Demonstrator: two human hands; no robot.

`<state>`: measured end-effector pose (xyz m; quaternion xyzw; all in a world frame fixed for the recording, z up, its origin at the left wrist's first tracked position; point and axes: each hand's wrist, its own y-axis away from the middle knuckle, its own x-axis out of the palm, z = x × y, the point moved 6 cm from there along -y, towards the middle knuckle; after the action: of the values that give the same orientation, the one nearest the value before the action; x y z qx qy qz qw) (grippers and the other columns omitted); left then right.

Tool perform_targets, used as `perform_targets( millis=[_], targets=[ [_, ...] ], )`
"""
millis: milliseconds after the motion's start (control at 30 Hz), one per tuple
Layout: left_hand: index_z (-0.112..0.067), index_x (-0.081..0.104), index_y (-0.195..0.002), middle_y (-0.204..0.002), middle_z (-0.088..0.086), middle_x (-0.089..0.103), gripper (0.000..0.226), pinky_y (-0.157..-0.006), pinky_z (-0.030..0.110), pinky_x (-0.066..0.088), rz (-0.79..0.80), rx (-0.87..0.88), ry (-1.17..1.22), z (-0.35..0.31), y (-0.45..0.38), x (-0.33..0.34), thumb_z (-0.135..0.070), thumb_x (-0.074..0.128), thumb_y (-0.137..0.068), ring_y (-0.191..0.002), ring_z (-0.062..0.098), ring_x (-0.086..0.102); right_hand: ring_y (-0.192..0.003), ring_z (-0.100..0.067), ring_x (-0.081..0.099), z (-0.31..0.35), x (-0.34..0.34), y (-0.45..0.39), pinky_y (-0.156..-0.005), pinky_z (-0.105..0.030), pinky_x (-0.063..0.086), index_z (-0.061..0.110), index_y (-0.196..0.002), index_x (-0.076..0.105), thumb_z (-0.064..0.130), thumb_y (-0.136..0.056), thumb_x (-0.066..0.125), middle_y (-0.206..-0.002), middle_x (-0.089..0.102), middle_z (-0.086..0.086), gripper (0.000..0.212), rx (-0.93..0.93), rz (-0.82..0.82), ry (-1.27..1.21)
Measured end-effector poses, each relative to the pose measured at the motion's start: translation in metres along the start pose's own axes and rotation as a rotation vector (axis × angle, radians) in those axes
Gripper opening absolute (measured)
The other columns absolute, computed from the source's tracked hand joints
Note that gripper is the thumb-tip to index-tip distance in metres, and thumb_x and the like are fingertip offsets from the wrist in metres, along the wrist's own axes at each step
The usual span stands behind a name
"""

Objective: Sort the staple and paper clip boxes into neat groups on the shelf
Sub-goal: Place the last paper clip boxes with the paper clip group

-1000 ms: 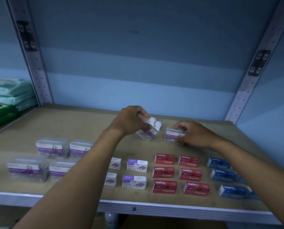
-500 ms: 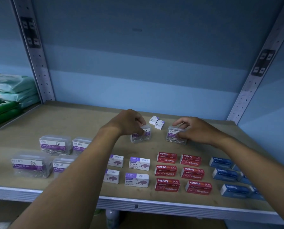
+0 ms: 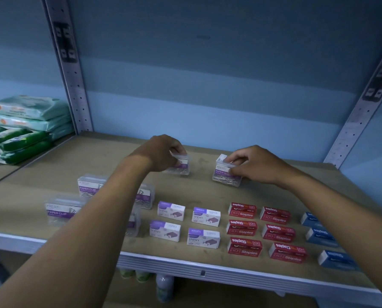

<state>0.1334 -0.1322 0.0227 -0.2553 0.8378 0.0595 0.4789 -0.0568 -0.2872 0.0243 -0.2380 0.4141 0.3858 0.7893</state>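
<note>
**Ana:** Head view looks down on a brown wooden shelf board (image 3: 52, 170) with a white front lip. What are the hands doing?

**Ben:** The left hand (image 3: 161, 153) has its fingers curled round a clear plastic paper clip box with a purple label (image 3: 181, 166) near the back of the board. The right hand (image 3: 255, 165) pinches the top of a second clear plastic box (image 3: 225, 174), just right of the first and apart from it.

**Ana:** Anything inside them?

**Ben:** Silvery wire clips show through the walls of the right one. Its label reads "KREATI" and "PAPER CLIP". The left one's label is mostly hidden by fingers.

**Ana:** And the sorted groups?

**Ben:** At front left, four more clear paper clip boxes (image 3: 62, 211) sit in a block (two are half hidden by the left forearm). Next come four white and purple card boxes (image 3: 206, 216) in two rows, marked "KREATI" and "STAPLES". Right of those, six red card boxes (image 3: 242, 210) in three rows of two say "10 Staples". Blue card boxes (image 3: 336, 260) lie at the far right; their writing is too blurred to read.

**Ana:** Beyond the shelf post?

**Ben:** Stacked soft packs in pale green and dark green wrap (image 3: 23, 125) on the neighbouring bay to the left.
</note>
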Motion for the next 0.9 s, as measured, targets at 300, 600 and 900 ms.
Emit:
perform_targets(
  millis=[300, 600, 900],
  targets=[
    [-0.023, 0.071, -0.113, -0.122, -0.003, 0.065, 0.029, -0.085, 0.024, 0.040, -0.113, -0.119, -0.078, 0.053, 0.022, -0.048, -0.012, 0.072, -0.086, -0.111, 0.017, 0.059, -0.091, -0.019, 0.075, 0.065, 0.042, -0.017, -0.083, -0.035, 0.062, 0.021, -0.109, 0.075, 0.011, -0.085, 0.073, -0.101, 0.077, 0.002, 0.026, -0.071, 0.075, -0.155],
    [-0.024, 0.068, -0.119, -0.124, -0.005, 0.064, 0.032, -0.083, 0.021, 0.035, -0.045, -0.185, -0.181, 0.078, 0.047, -0.065, -0.015, 0.069, -0.089, -0.099, 0.010, 0.051, -0.091, -0.015, 0.075, 0.115, 0.080, -0.030, -0.083, -0.039, 0.063, 0.021, -0.105, 0.077, 0.011, -0.084, 0.070, -0.099, 0.077, 0.003, 0.023, -0.138, 0.139, -0.185],
    [-0.022, 0.068, -0.123, -0.124, -0.005, 0.064, 0.035, -0.086, 0.020, 0.036, 0.059, -0.212, -0.233, 0.085, 0.058, -0.065, -0.016, 0.070, -0.089, -0.104, 0.011, 0.053, -0.091, -0.021, 0.076, 0.130, 0.106, -0.030, -0.078, -0.040, 0.064, 0.013, -0.111, 0.075, 0.005, -0.088, 0.068, -0.102, 0.076, -0.003, 0.025, -0.113, 0.220, -0.250]
  ],
)
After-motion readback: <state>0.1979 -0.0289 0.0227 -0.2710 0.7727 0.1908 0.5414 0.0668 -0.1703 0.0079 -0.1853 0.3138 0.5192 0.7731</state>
